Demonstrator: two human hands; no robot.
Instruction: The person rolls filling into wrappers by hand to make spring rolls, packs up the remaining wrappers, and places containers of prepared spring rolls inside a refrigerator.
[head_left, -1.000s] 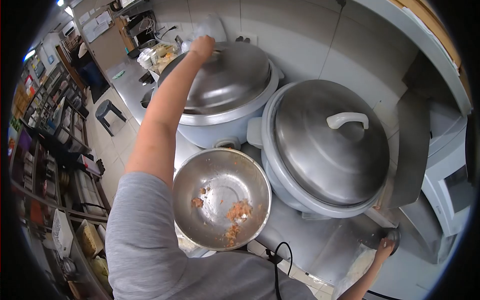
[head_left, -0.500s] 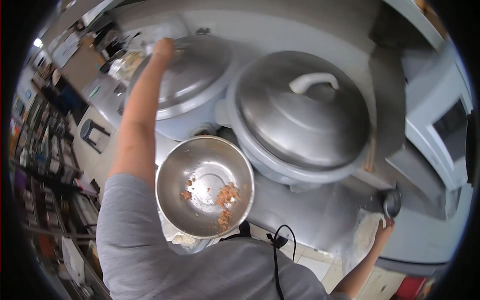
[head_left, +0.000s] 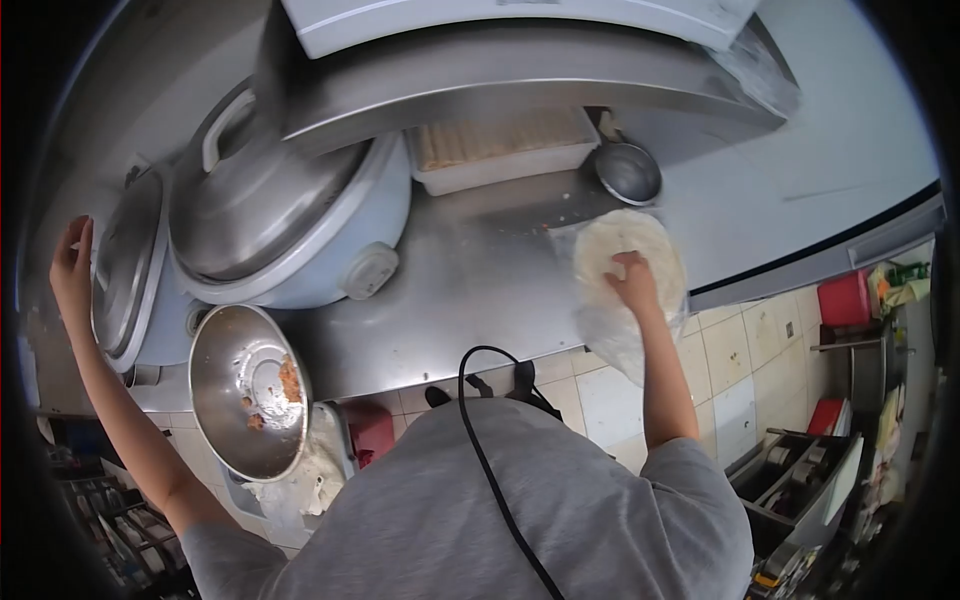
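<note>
My left hand (head_left: pixel 72 258) is closed at the far left, at the handle on the steel lid of the left-hand cooker (head_left: pixel 130 275); its fingers hide most of that handle. My right hand (head_left: pixel 634 284) rests on a pale, round, flat sheet, perhaps dough (head_left: pixel 620 235), lying in a clear plastic bag (head_left: pixel 610 335) at the counter's front edge. Thumb and forefinger are apart on the sheet's surface. A steel mixing bowl (head_left: pixel 225 400) with reddish-orange food scraps inside sits tilted in view in front of the cookers.
A second large cooker with a domed steel lid (head_left: pixel 265 210) stands beside the first. Behind the counter (head_left: pixel 450 280) are a white tray (head_left: pixel 505 172) and a small steel bowl (head_left: pixel 628 174). A steel shelf (head_left: pixel 530 90) overhangs them. A black cable (head_left: pixel 485 450) hangs across my front.
My view has swung to the right, towards the round sheet. My right hand has moved from beside the small bowl onto the sheet. My left hand stays by the left cooker's lid.
</note>
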